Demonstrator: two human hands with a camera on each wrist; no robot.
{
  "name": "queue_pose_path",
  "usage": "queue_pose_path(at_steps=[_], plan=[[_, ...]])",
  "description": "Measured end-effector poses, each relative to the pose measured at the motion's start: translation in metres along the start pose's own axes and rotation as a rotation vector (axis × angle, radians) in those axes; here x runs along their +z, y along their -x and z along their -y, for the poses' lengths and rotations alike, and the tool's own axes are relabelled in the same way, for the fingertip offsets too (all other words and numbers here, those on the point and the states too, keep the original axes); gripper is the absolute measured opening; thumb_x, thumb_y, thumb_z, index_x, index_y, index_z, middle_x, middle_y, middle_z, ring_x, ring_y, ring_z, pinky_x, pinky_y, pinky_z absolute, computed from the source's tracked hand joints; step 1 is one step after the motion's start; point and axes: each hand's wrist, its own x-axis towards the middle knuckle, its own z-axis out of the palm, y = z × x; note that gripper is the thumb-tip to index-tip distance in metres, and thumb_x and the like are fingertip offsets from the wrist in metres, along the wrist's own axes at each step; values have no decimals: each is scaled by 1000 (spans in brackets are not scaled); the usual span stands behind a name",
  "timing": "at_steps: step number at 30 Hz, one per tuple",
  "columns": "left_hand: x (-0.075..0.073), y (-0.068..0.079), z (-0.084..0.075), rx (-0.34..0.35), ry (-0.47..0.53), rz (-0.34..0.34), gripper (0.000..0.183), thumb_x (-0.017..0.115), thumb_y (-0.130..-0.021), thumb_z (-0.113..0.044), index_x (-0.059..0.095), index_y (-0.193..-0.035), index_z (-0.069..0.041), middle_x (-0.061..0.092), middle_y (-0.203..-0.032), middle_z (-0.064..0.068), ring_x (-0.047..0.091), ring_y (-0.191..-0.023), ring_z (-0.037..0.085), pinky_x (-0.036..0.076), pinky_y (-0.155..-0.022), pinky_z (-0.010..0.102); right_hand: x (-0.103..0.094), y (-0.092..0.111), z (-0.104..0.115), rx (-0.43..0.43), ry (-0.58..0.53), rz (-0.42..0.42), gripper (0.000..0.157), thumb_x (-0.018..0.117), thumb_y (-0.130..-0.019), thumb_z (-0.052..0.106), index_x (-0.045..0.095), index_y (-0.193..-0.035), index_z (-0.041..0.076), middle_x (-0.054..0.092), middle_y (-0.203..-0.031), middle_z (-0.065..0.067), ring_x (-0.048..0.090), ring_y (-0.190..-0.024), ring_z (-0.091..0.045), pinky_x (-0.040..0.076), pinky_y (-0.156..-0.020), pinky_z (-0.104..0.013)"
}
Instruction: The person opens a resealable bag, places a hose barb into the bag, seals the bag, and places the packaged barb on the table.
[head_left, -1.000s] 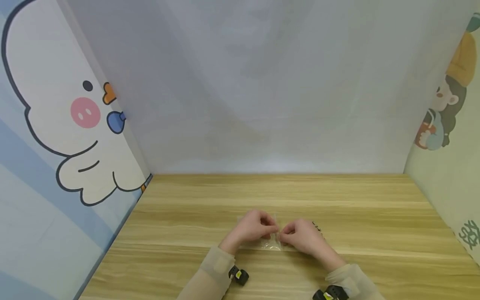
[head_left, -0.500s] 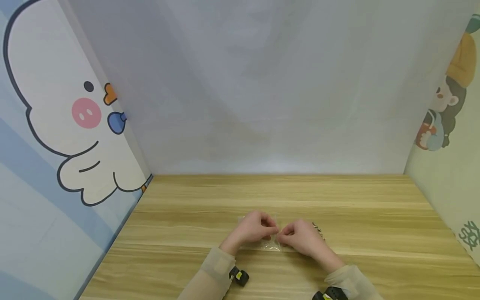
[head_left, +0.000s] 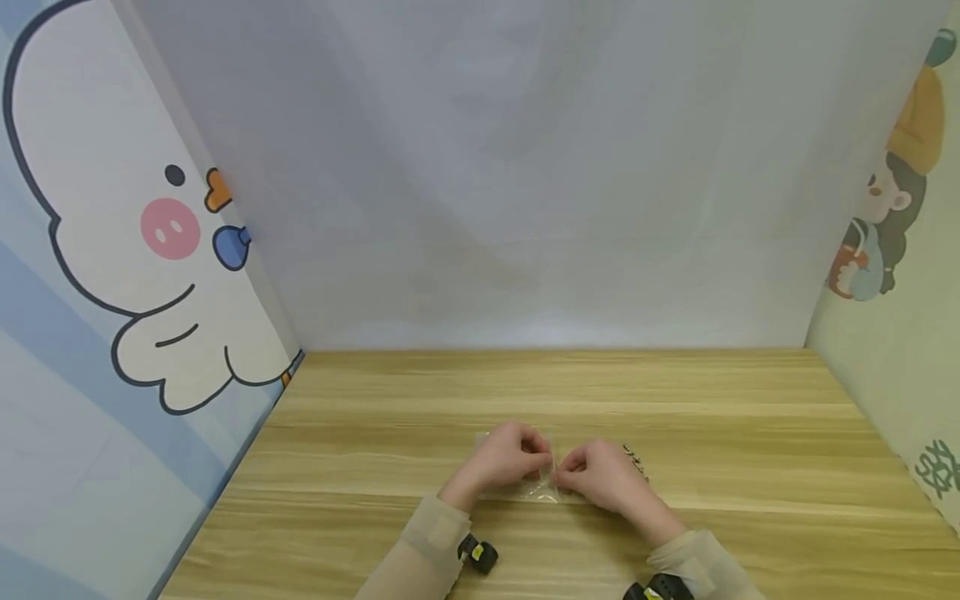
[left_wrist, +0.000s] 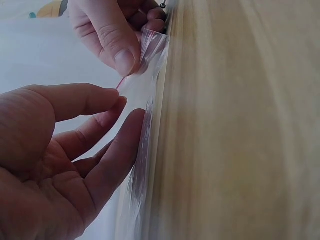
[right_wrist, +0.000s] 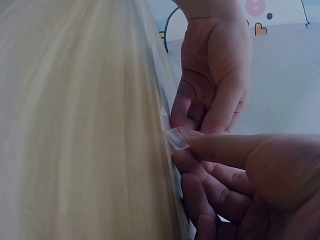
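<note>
A clear plastic zip bag (head_left: pixel 542 492) with a thin red line along its mouth lies on the wooden table. My left hand (head_left: pixel 506 456) is over the bag, thumb and forefinger pinching its mouth edge at the red line. Just to the right, my right hand (head_left: pixel 606 475) pinches the same edge between thumb and forefinger. In the left wrist view, the bag's film (left_wrist: pixel 154 50) bunches by the right thumb. A small corner of the bag (right_wrist: pixel 178 140) sticks out at the right fingertips in the right wrist view. Whether anything lies inside the bag, I cannot tell.
A small dark metallic chain-like thing (head_left: pixel 636 461) lies just beyond the right hand, partly hidden by it. The wooden table (head_left: pixel 375 392) reaches back to a pale grey curtain (head_left: pixel 525 208). Walls printed with cartoons flank it on both sides.
My right fingertips have shifted slightly left along the bag's edge. The left hand stays almost still, with the bag's edge a touch further left.
</note>
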Motion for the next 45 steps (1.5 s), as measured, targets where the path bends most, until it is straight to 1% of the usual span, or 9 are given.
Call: queue_pose_path(at_steps=[9,12,16,22,27,32,36,40,45], plan=[[-1,1,0,-10,2,4,10,74,-98,-11,76,-88,-11,71,-80,-1,65,-71,12,49,-62,25,-5,0,-2,28,-62,42,12,80,-95,21,82,-88,12,73,-75,6,63,-70,-11,51,-65,-32],[-1,1,0,-10,-1,2,11,75,-97,-11,76,-87,-11,69,-79,-2,65,-71,12,49,-62,25,-4,0,-2,18,-58,35,12,79,-95,20,82,-88,11,73,-75,6,63,-69,-10,51,-66,-33],[-1,1,1,-1,-4,0,11,75,-97,-11,75,-86,-12,69,-78,-4,65,-70,12,50,-62,24,-2,0,-1,13,-40,12,9,80,-94,20,82,-90,12,74,-80,6,61,-71,-9,51,-67,-32],[-2,0,2,4,12,2,7,77,-96,-10,77,-89,-7,70,-79,-1,65,-69,13,49,-60,23,0,0,1,30,-29,-14,7,81,-93,20,82,-91,13,76,-82,6,62,-72,-8,51,-67,-32],[-3,-1,2,-8,-3,-11,8,78,-97,-17,79,-93,-10,71,-80,-1,65,-69,13,49,-59,24,1,-1,2,33,-28,-20,7,82,-93,20,83,-91,13,76,-83,6,63,-74,-8,52,-67,-32],[-3,-1,2,-16,-27,-21,12,81,-96,-23,79,-90,-13,72,-78,-2,64,-68,12,48,-58,24,2,0,1,37,-37,-24,8,82,-92,19,84,-93,12,77,-85,5,65,-75,-8,53,-68,-32],[-3,-1,2,-7,-38,-20,11,83,-95,-20,80,-87,-13,72,-76,-4,65,-68,12,48,-60,24,2,0,2,42,-29,-34,6,83,-91,19,84,-93,13,77,-84,6,66,-75,-8,54,-67,-30],[-1,-2,3,-10,-20,-16,8,83,-95,-16,82,-87,-12,74,-77,-4,65,-68,12,50,-62,24,2,1,4,52,-25,-34,6,83,-91,20,83,-91,14,76,-83,7,64,-74,-8,53,-67,-31],[0,-1,3,-20,2,-22,8,83,-94,-14,82,-86,-12,75,-77,-2,66,-68,11,51,-62,24,3,1,4,51,-41,-35,9,83,-91,20,84,-95,12,77,-84,5,64,-74,-8,52,-66,-31]])
